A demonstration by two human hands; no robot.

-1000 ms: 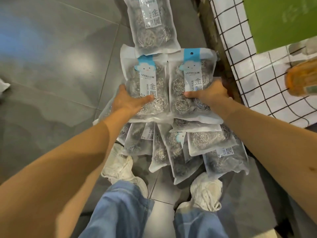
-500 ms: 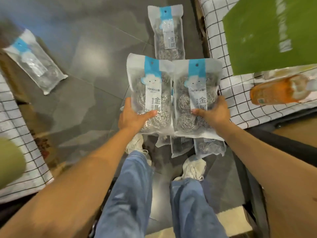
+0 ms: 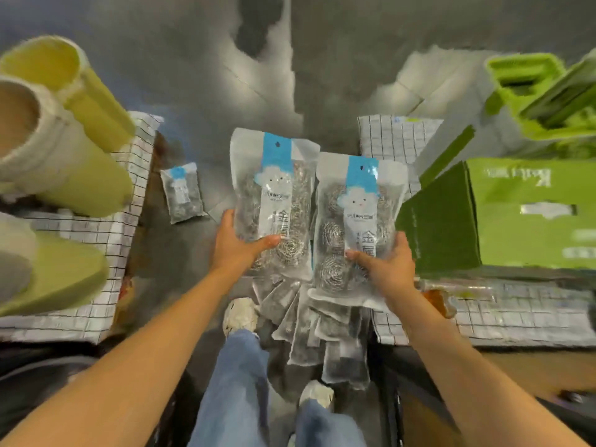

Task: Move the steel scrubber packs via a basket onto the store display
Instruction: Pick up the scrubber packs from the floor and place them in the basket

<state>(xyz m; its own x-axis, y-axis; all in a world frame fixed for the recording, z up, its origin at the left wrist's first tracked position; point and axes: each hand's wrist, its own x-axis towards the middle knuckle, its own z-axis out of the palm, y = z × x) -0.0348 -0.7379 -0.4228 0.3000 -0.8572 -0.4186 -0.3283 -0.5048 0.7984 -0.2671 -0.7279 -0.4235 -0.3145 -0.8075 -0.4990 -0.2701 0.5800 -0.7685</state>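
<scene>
The left hand (image 3: 237, 250) grips one steel scrubber pack (image 3: 274, 201) by its lower edge, with the thumb laid across the clear front and the fingers (image 3: 227, 221) curled round behind. The right hand (image 3: 385, 269) holds a second pack (image 3: 356, 221) the same way, thumb on the front and the rest tucked under. The two packs stand upright side by side, edges almost touching, above the grey floor (image 3: 225, 59). Each has a blue header with a small cloud face. More packs (image 3: 322, 333) fan out beneath them, down toward the white shoes (image 3: 240, 314) (whether they hang from the hands or lie on the floor cannot be told). One lone pack (image 3: 183, 191) lies flat on the floor to the left, just beside a desk (image 3: 106, 240) draped in checked cloth that carries yellow-green tubs (image 3: 64, 156). On the right, another checked desk (image 3: 516, 314) bears a green box (image 3: 522, 214).
</scene>
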